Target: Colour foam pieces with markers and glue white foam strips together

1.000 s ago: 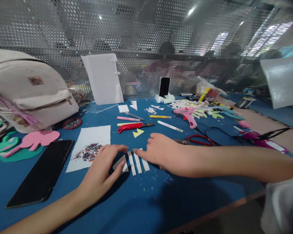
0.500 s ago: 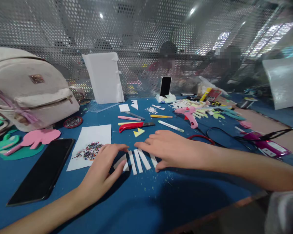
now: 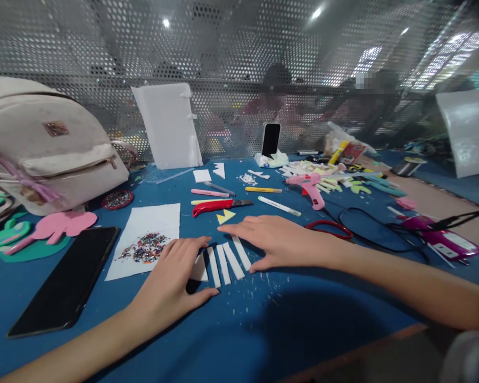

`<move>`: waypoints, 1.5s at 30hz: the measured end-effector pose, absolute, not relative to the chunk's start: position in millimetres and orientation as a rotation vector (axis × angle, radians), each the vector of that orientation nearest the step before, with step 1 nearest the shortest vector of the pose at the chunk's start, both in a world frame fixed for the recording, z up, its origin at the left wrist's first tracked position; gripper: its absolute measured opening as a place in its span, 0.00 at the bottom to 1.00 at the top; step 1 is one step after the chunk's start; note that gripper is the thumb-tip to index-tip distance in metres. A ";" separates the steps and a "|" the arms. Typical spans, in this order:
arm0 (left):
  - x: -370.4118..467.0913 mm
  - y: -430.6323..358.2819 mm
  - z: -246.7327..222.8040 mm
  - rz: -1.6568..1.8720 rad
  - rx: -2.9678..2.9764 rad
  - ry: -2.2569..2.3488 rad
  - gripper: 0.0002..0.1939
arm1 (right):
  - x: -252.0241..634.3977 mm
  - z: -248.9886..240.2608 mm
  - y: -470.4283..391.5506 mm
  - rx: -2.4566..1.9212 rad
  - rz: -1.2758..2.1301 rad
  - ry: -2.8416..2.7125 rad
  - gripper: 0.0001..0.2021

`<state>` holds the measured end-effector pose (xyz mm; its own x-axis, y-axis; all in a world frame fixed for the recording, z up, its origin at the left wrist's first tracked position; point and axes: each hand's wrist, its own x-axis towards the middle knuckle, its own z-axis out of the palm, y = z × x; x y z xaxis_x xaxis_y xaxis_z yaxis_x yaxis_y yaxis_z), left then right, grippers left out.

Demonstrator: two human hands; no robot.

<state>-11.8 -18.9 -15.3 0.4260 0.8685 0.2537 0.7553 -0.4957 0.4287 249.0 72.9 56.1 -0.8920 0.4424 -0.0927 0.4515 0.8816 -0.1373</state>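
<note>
Several narrow white strips point(image 3: 224, 264) lie side by side on the blue table between my hands. My left hand point(image 3: 179, 268) is at their left end, thumb and fingers apart, its thumb tip by the lower end of the leftmost strip. A wider white piece point(image 3: 200, 268) lies partly hidden under that hand. My right hand point(image 3: 269, 239) spreads over the right end of the row, with its thumb at the lower end of the rightmost strip point(image 3: 241, 253). Just beyond the strips are a small yellow-and-white cut piece point(image 3: 225, 216) and a red-handled utility knife point(image 3: 213, 207) with its blade out.
Left of my hands are a sheet of paper point(image 3: 163, 218) bearing colourful beads, a black phone point(image 3: 67, 282) and a white backpack point(image 3: 56, 143). A pink glue gun point(image 3: 310, 187), several markers point(image 3: 279, 205) and a corded purple power strip point(image 3: 443, 239) lie beyond and to the right.
My right hand has shifted the rightmost strip left, closer to the others. My left thumb has moved down and right, off the wider white piece, towards the leftmost strip's lower end.
</note>
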 end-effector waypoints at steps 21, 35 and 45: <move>2.5 -8.6 -16.6 0.570 2.355 1.515 0.42 | 250.7 -6.5 78.2 0.843 -1.076 3.162 0.43; -3.9 -7.4 -19.2 0.631 2.418 1.490 0.44 | 235.4 -6.9 77.0 0.789 -1.092 3.167 0.43; -3.6 -6.2 -20.6 0.675 2.505 1.509 0.44 | 230.7 -20.4 73.9 0.688 -1.025 3.360 0.46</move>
<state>-3.6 -6.2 -20.6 0.3965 0.8664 0.3036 0.8036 -0.4874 0.3416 230.7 73.9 -20.4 -0.8352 0.4653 0.2931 0.2224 0.7733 -0.5938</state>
